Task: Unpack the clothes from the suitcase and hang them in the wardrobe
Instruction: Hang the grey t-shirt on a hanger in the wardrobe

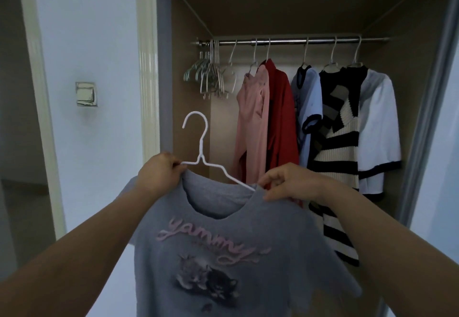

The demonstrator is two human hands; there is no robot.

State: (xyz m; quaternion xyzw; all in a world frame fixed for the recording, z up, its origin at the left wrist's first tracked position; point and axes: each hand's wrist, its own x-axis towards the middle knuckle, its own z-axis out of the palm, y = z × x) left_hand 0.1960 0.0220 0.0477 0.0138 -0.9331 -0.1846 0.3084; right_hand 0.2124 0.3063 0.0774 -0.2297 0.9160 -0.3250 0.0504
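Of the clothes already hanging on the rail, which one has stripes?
The cream and black knitted top, between the light blue shirt and the white blouse. The others are plain apart from dark trim.

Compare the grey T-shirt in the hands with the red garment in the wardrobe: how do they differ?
The grey T-shirt carries pink lettering and a cat print; the red garment looks plain. The grey T-shirt is held up by the left hand and right hand, its white hanger off the rail; the red garment hangs from the rail. Both have pale hangers.
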